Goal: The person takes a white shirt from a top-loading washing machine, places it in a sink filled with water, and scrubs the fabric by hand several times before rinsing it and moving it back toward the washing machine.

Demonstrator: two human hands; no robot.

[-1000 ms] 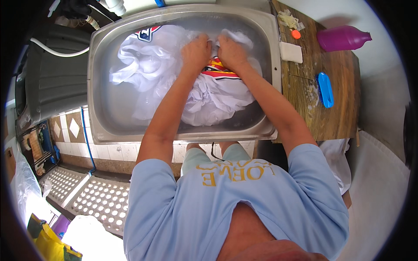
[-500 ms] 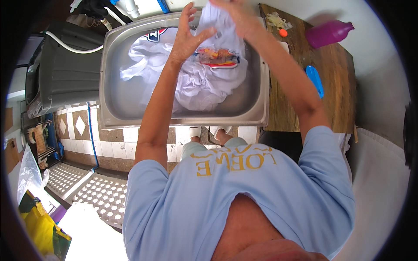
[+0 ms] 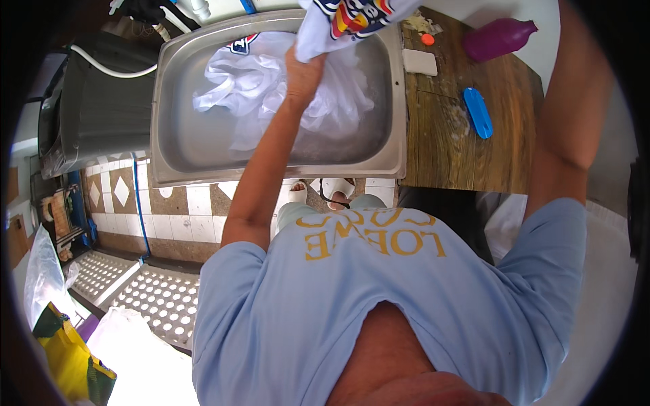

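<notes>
The metal basin (image 3: 397,122) stood in front of the person, and all places here are told from it. The left hand (image 3: 305,76) was above the far half of the basin, and its fingers were clamped on the lower part of a white cloth (image 3: 352,24). This cloth had a colourful print in red, yellow and dark blue; it hung over the far edge of the basin, and its upper part went out of view. The right forearm (image 3: 575,101) reached up, well to the right of the basin, but the right hand was outside the view, so I cannot tell how its fingers were. Inside the basin, a crumpled white heap of laundry (image 3: 237,81) lay in cloudy water, with a dark blue and red badge at its far side. Right of the basin was a wooden table (image 3: 433,149). On it, a white block (image 3: 420,62) lay just beside the basin, an orange cap (image 3: 427,40) near it, and a blue brush (image 3: 478,113) and a purple bottle (image 3: 497,39) farther from the basin.
</notes>
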